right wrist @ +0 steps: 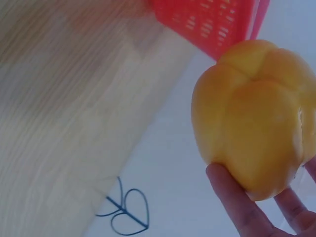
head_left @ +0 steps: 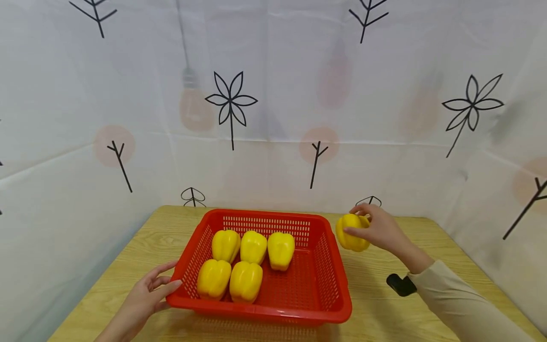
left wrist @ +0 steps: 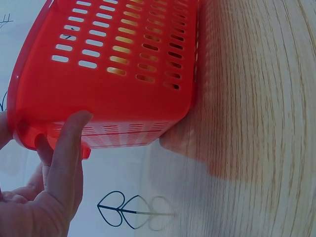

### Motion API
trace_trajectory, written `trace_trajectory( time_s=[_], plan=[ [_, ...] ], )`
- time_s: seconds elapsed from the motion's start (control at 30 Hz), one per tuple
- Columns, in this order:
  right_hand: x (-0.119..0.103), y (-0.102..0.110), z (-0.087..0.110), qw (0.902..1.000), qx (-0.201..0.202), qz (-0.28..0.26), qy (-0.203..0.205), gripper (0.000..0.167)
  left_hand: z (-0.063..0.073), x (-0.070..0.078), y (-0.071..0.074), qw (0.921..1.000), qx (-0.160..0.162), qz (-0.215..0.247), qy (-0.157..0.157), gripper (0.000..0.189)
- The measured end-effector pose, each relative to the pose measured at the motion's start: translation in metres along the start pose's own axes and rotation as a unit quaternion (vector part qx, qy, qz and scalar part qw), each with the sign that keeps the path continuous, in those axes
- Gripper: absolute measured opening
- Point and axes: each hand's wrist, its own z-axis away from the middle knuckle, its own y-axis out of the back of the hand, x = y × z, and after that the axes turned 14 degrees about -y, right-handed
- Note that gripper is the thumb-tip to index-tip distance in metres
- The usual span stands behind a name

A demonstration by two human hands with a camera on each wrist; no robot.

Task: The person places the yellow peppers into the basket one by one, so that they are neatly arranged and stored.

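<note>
A red plastic basket [head_left: 252, 311] with slotted walls stands on the table. Inside it several yellow bell peppers [head_left: 246, 282] fill the left and middle, with bare red floor at the right. My left hand [head_left: 147, 294] grips the basket's left rim; in the left wrist view its fingers [left wrist: 69, 143] lie against the outer wall near a corner. Beyond the basket's right side, my right hand [head_left: 378, 228] holds another yellow bell pepper [head_left: 351, 232] above the table. The right wrist view shows this bell pepper [right wrist: 252, 118] between thumb and fingers.
The light wood table [head_left: 380, 304] extends on both sides of the basket. A white cloth [head_left: 273, 118] with plant drawings hangs behind and around it. A black device [head_left: 400, 285] sits at my right wrist, by the beige sleeve [head_left: 461, 304].
</note>
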Motion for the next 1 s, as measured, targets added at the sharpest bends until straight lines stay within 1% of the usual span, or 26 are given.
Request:
trace_trajectory(
  time_s=[0.23, 0.4, 0.7, 0.87, 1.0],
  plan=[
    [-0.02, -0.004, 0.002, 0.9999, 0.002, 0.015, 0.004, 0.046, 0.001, 0.0, 0.001, 1.0, -0.005, 0.006, -0.002, 0.065],
    [-0.032, -0.006, 0.003, 0.9999, -0.003, 0.012, 0.009, 0.044, 0.001, 0.002, 0.0, 1.0, -0.004, 0.006, 0.0, 0.065],
    [-0.056, -0.014, 0.009, 0.9992, -0.037, 0.006, 0.014, 0.047, 0.001, 0.002, 0.0, 1.0, -0.002, 0.006, 0.001, 0.065],
    [-0.067, -0.022, 0.011, 0.998, -0.06, -0.003, 0.018, 0.05, 0.002, 0.002, 0.0, 1.0, -0.002, 0.005, 0.0, 0.065],
    [-0.075, -0.031, 0.012, 0.9973, -0.069, -0.003, 0.025, 0.049, 0.002, 0.002, -0.001, 1.0, -0.005, 0.005, -0.003, 0.065]
  ],
)
